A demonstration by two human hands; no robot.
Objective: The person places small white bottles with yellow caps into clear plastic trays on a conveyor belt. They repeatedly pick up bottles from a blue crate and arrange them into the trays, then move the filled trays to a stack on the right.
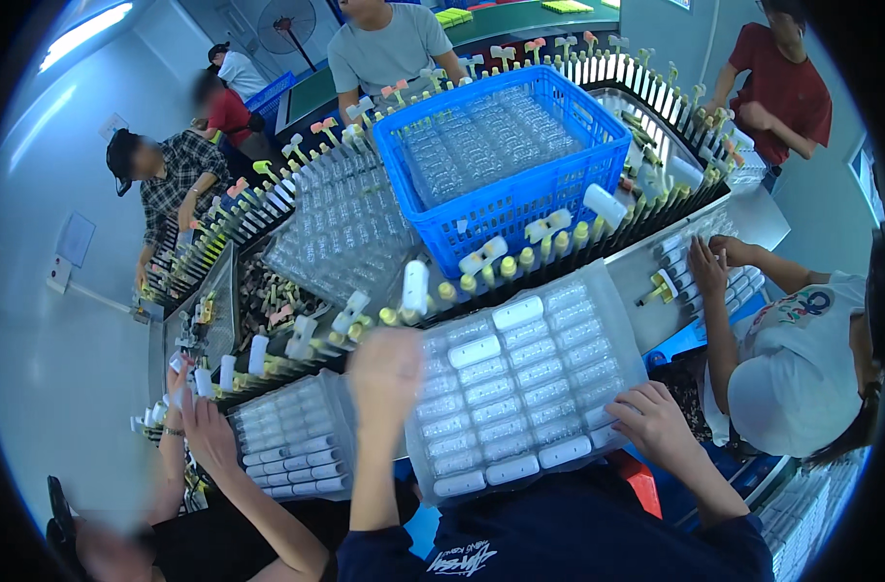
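Observation:
A clear plastic blister tray (586,357) lies tilted in front of me, its rows of slots partly filled. Glossy white oblong pieces stand out in some slots, among them one white piece (475,352) left of centre and another (565,451) at the near edge. My right hand (653,424) grips the tray's right edge, fingertips beside a white piece at the near right corner. Over the tray's left edge, close to the line of upright holders, my left hand (385,373) is smeared by motion. Its fingers cannot be made out.
Upright yellow-tipped holders (447,291) ring the line, some bearing white pieces. A blue crate (520,209) with clear trays stands beyond them. Co-workers sit close on both sides: a co-worker's hands (205,422) at left, another's hand (709,267) at right. A second filled tray (287,407) lies left.

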